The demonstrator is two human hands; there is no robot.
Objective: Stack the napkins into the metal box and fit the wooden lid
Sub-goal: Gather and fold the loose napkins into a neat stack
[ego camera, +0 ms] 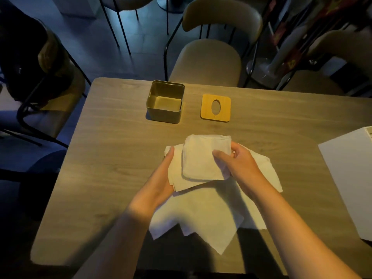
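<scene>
The metal box stands open and empty on the far part of the wooden table. The wooden lid lies flat just to its right, apart from it (an oval slot is cut through its middle).

Nearer the person, loose white napkins lie spread and overlapping on the tabletop. A smaller folded stack of napkins rests on top of them, held between both hands.

The left hand lies along the left edge of the napkins, its fingers pressed together and extended, partly under the upper sheets. The right hand grips the right side of the folded stack, thumb on top and fingers curled beneath, pinching it.

A white box sits at the right table edge. Chairs stand beyond the table.
</scene>
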